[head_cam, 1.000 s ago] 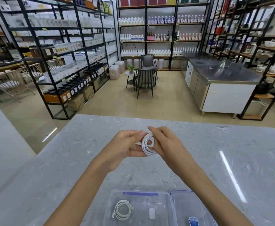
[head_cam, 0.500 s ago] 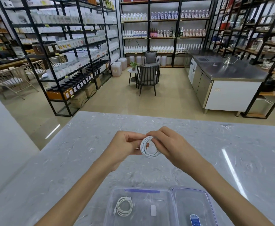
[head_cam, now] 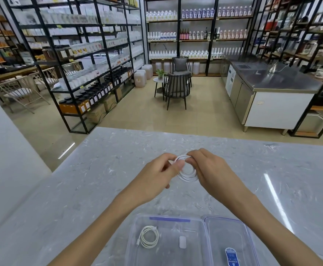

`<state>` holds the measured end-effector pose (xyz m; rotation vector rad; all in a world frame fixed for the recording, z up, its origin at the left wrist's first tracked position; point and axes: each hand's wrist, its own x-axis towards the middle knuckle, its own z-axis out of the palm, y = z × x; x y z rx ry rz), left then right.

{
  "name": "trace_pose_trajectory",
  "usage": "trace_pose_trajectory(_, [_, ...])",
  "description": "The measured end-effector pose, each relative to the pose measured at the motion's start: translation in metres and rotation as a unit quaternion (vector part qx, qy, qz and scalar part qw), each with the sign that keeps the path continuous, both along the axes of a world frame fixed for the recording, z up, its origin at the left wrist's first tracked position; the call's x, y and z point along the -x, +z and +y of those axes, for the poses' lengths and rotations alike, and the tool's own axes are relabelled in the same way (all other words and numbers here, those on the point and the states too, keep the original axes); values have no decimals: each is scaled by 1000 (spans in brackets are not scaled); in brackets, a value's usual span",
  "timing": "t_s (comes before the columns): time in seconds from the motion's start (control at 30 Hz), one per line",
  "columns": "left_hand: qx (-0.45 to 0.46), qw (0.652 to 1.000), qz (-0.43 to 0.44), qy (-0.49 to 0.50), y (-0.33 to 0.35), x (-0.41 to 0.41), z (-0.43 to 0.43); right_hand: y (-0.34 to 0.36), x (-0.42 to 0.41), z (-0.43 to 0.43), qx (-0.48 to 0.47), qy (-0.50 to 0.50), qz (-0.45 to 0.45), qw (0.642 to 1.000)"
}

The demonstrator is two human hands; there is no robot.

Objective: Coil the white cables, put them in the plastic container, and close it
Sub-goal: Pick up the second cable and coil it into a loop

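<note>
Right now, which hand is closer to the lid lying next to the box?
Right. The right hand is up over the counter above the lid; the left hand sits farther left.

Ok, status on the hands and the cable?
Both hands, left and right, pinching the coiled cable above the counter. One coil already in the open container. Lid off alongside. Nothing obstructing.

Looks like a shop or stockroom showroom: tall black metal shelving racks (head_cam: 91, 60) packed with rows of white plastic bottles (head_cam: 183, 54) and dark labelled jars (head_cam: 99, 93). Further in, a stainless-steel counter (head_cam: 275, 79), dark slatted chairs (head_cam: 177, 89) by a small round side table (head_cam: 158, 81), beige tiled floor (head_cam: 204, 116), and a grey marble-patterned worktop (head_cam: 99, 169) up front.
</note>
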<state>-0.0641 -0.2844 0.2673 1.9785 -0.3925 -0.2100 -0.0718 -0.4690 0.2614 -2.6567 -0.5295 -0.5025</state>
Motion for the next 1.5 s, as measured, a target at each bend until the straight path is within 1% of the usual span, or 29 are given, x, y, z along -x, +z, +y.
trace_pose_trajectory(0.07, [-22,997,-68,19,-8,6,-12,1,0,2,-10,3,5,1000])
trace_pose_trajectory(0.2, [0,982,-169,83,-24,15,-31,-1,1,5,-38,20,-8,999])
trace_pose_trajectory(0.3, [10,971,-218,99,-27,15,-33,-4,0,-1,-105,31,16,994])
trace_pose_trajectory(0.4, [-4,969,-231,86,-29,16,-32,-5,-1,-13,-178,26,32,983])
trace_pose_trajectory(0.53, [-16,969,-235,75,-31,17,-31,-7,-5,-18,-177,27,-11,984])
trace_pose_trajectory(0.6, [-13,970,-233,73,-30,15,-29,-8,-7,-20,-233,23,18,972])
trace_pose_trajectory(0.67, [-6,973,-218,75,-30,14,-28,-9,-6,-18,-301,33,75,950])
trace_pose_trajectory(0.73, [6,976,-201,88,-32,13,-27,-12,-1,-12,-325,58,126,936])
trace_pose_trajectory(0.8, [23,976,-192,104,-33,11,-25,-15,3,-5,-318,75,145,934])
trace_pose_trajectory(0.9, [41,972,-200,115,-32,11,-21,-15,4,2,-295,68,131,944])
trace_pose_trajectory(1.03, [76,970,-190,133,-31,14,-23,-17,8,18,-252,41,71,964])
trace_pose_trajectory(1.1, [87,967,-194,138,-29,13,-24,-16,6,21,-249,33,49,967])
trace_pose_trajectory(1.17, [102,966,-190,145,-27,12,-21,-11,4,14,-275,65,81,956])
trace_pose_trajectory(1.23, [110,968,-178,140,-25,12,-17,-7,3,4,-269,92,110,952])
trace_pose_trajectory(1.33, [111,972,-166,128,-25,14,-17,-7,0,-4,-231,65,89,967])
trace_pose_trajectory(1.43, [155,970,-120,142,-25,12,-20,-12,1,-3,-106,37,33,993])
trace_pose_trajectory(1.47, [173,970,-93,143,-25,11,-21,-16,0,-2,-92,37,19,995])
trace_pose_trajectory(1.5, [188,970,-68,140,-26,11,-22,-20,0,-1,-110,32,15,993])
